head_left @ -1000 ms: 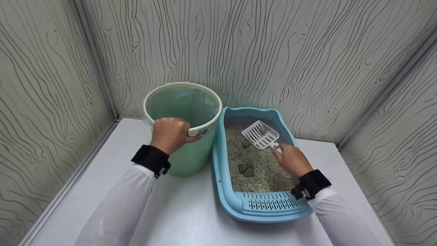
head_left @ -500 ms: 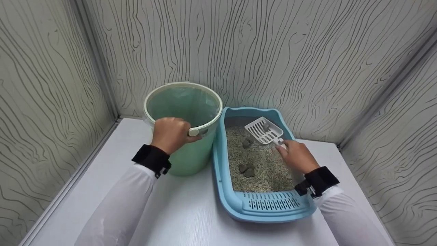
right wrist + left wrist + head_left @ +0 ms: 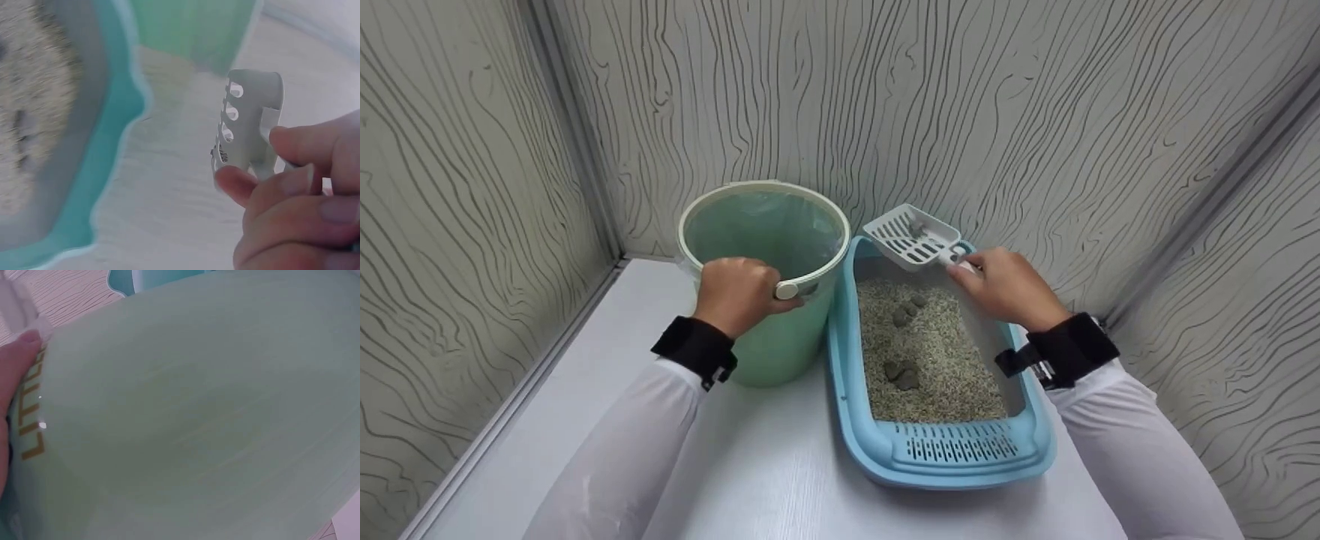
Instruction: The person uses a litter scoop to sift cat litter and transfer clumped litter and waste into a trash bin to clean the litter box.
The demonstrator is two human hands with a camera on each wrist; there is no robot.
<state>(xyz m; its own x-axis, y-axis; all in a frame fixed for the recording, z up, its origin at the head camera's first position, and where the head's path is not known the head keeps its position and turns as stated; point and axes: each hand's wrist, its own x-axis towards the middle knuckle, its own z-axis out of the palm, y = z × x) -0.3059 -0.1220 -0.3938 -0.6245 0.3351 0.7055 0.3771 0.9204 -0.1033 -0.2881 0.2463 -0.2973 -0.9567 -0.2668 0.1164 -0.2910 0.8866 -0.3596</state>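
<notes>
My left hand point(image 3: 739, 295) grips the near rim of a green trash can point(image 3: 780, 345) lined with a clear bag; its fingers curl over the edge and the thumb lies outside. In the left wrist view, the can's wall point(image 3: 191, 416) fills most of the picture beside the thumb. My right hand point(image 3: 1011, 289) holds a white slotted litter scoop point(image 3: 911, 236) by its handle, above the back edge of a blue litter box point(image 3: 851, 405). A grey clump point(image 3: 916, 227) lies in the scoop. The right wrist view shows the fingers wrapped round the scoop's handle point(image 3: 270, 126).
Grey-beige litter point(image 3: 937, 360) covers the box floor, with dark clumps point(image 3: 901, 375) near the front and others point(image 3: 909, 310) farther back. The can stands against the box's left side on a white table point(image 3: 765, 465). Wood-grain panels point(image 3: 840, 90) rise close behind and on both sides.
My right hand has lifted the scoop up and back, from over the litter to the box's rear rim, with the clump still in it. The left hand stays on the can's rim.
</notes>
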